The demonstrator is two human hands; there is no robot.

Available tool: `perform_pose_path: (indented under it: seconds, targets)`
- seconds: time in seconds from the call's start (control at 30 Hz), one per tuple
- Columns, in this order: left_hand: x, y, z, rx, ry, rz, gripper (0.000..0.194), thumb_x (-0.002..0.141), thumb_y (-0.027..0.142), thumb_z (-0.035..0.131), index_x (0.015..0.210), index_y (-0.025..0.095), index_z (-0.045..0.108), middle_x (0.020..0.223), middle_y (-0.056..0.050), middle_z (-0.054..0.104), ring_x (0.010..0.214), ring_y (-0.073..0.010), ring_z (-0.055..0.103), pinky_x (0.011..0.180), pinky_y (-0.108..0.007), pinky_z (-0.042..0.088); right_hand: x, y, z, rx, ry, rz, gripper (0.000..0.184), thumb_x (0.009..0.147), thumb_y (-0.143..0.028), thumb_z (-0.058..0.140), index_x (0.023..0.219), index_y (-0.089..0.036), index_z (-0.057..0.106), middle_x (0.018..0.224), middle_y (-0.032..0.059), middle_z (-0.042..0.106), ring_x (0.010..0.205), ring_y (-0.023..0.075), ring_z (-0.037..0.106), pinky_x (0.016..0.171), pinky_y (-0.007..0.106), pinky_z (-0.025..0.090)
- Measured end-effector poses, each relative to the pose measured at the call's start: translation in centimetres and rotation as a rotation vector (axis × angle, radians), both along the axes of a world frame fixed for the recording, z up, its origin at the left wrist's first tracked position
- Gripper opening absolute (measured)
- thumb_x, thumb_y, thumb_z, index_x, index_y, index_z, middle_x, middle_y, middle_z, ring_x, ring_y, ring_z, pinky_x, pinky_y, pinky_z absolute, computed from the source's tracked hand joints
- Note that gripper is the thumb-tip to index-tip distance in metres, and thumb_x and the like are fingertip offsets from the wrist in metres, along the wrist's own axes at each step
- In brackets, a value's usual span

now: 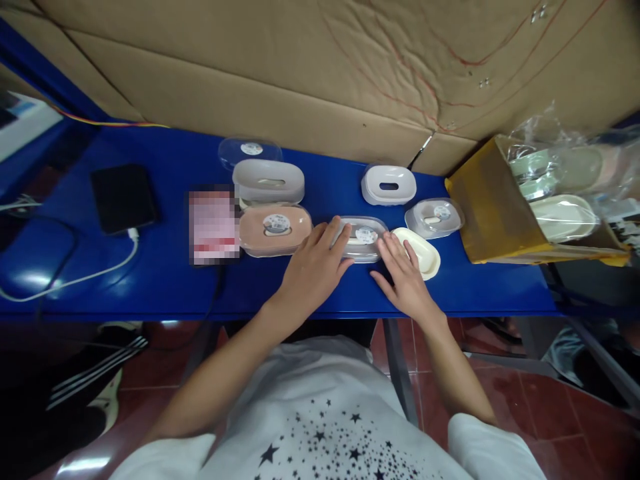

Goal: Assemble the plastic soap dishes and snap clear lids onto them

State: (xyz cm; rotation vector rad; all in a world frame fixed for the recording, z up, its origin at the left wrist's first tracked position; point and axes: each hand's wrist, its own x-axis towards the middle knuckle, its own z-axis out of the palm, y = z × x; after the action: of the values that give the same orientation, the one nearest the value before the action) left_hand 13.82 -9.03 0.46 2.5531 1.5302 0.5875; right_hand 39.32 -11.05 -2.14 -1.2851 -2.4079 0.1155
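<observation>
A soap box with a clear lid and a round label (367, 235) sits on the table in front of me. My left hand (315, 267) rests its outstretched fingers on the left end of that lid. At its right end, my right hand (406, 277) lies with straight fingers, touching the box's edge and overlapping a cream oval tray (427, 257). Neither hand grips anything that I can see. Left of my left hand stands a peach soap box (250, 233) under a clear cover. Behind it are a whitish box with a slot (269, 190) and a loose clear lid (230, 152).
A white slotted box (389, 180) and a smaller lidded box (440, 217) stand at the back right. Beyond them, a cardboard carton (480, 213) holds several wrapped dishes. On the left lie a black device (123, 198) with a white cable and a pixelated pink item (214, 227).
</observation>
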Motion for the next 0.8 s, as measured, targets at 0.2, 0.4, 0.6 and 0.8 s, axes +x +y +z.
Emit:
perform_pose_path:
  seconds: [0.2, 0.4, 0.6, 0.8]
  targets:
    - [1.4, 3.0, 0.5, 0.02, -0.082, 0.053, 0.057, 0.108, 0.016, 0.056, 0.164, 0.006, 0.047, 0.172, -0.031, 0.041, 0.163, -0.0451, 0.038, 0.131, -0.067, 0.035, 1.6, -2.9, -0.9, 0.164, 0.031, -0.355, 0.058, 0.111, -0.033, 0.057, 0.168, -0.029, 0.044, 0.153, 0.0158, 0.068, 0.148, 0.0376, 0.059, 0.12, 0.063, 0.043]
    - [1.3, 0.0, -0.4, 0.05, -0.112, -0.271, 0.05, 0.113, 0.026, 0.055, 0.162, 0.016, 0.049, 0.174, -0.024, 0.042, 0.163, -0.0375, 0.041, 0.131, -0.056, 0.041, 1.6, -5.0, 0.2, 0.01, 0.018, -0.092, 0.052, 0.111, -0.028, 0.056, 0.163, -0.032, 0.049, 0.152, 0.0092, 0.07, 0.146, 0.0306, 0.061, 0.121, 0.055, 0.045]
    - [-1.4, -4.7, -2.5, 0.006, -0.039, -0.313, 0.034, 0.107, 0.035, 0.072, 0.135, 0.018, 0.066, 0.159, -0.017, 0.059, 0.153, -0.0377, 0.052, 0.122, -0.055, 0.05, 1.8, 3.4, 3.7, 0.125, 0.037, -0.062, 0.053, 0.113, -0.031, 0.05, 0.166, -0.027, 0.047, 0.162, 0.0113, 0.062, 0.153, 0.0309, 0.055, 0.125, 0.053, 0.044]
    - [-5.2, -5.0, -2.4, 0.012, -0.064, -0.174, 0.017, 0.103, 0.033, 0.077, 0.112, 0.021, 0.071, 0.13, -0.012, 0.073, 0.117, -0.0329, 0.067, 0.095, -0.048, 0.057, 1.6, 14.5, 3.7, 0.08, -0.24, -0.226, 0.047, 0.106, -0.028, 0.056, 0.15, -0.015, 0.064, 0.145, 0.0209, 0.072, 0.137, 0.0388, 0.065, 0.115, 0.06, 0.046]
